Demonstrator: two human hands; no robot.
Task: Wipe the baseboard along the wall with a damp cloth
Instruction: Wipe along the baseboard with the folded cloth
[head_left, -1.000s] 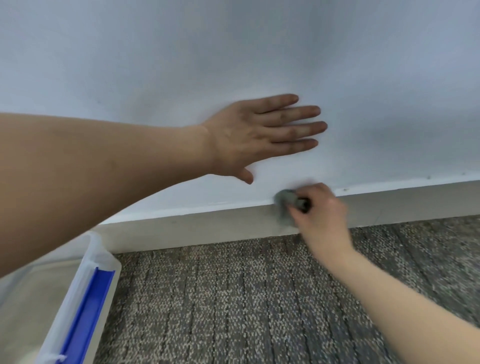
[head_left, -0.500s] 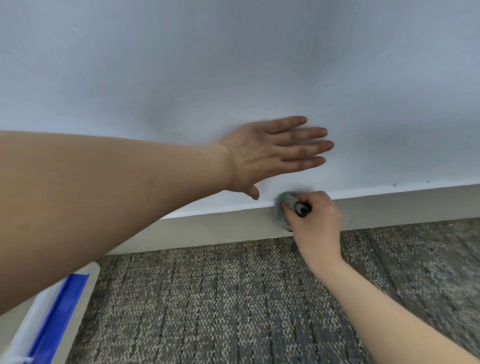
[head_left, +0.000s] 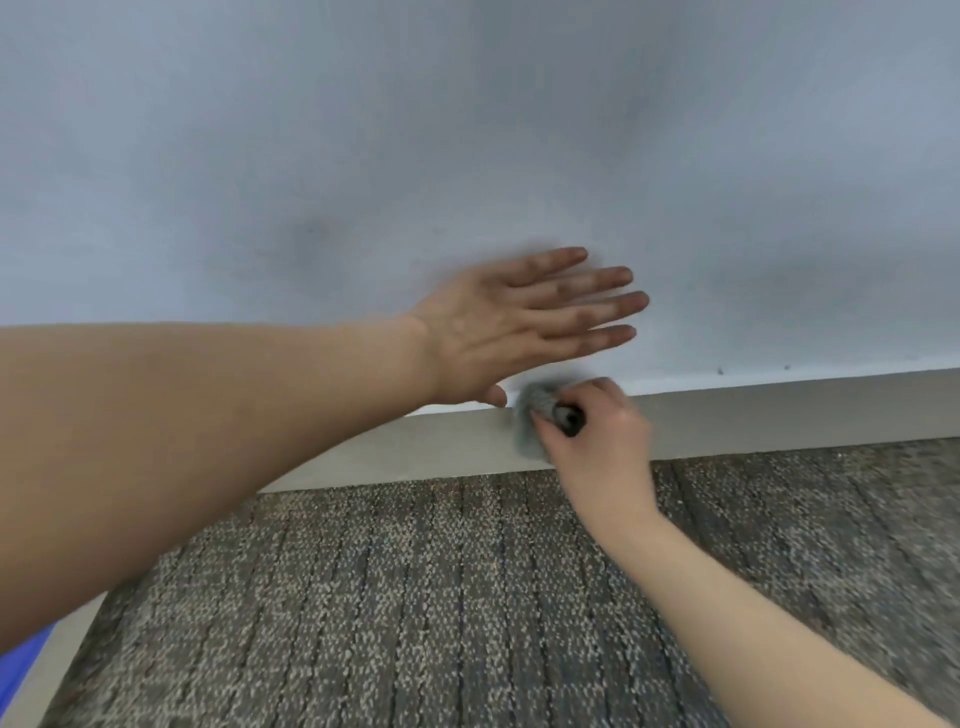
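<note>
A pale beige baseboard (head_left: 779, 415) runs along the foot of the light grey wall (head_left: 467, 130). My right hand (head_left: 597, 447) grips a bunched grey cloth (head_left: 537, 410) and holds it against the baseboard's upper edge near the middle of the view. My left hand (head_left: 519, 322) lies flat on the wall just above and left of the cloth, fingers straight and spread, pointing right. My left forearm hides the baseboard's left stretch.
Grey patterned carpet (head_left: 441, 597) covers the floor below the baseboard. A sliver of a blue and white plastic container (head_left: 26, 670) shows at the lower left edge, under my left forearm.
The view has drifted right, so the plastic container has nearly left the frame. Both hands shifted right along the wall, the cloth staying on the baseboard's top edge.
</note>
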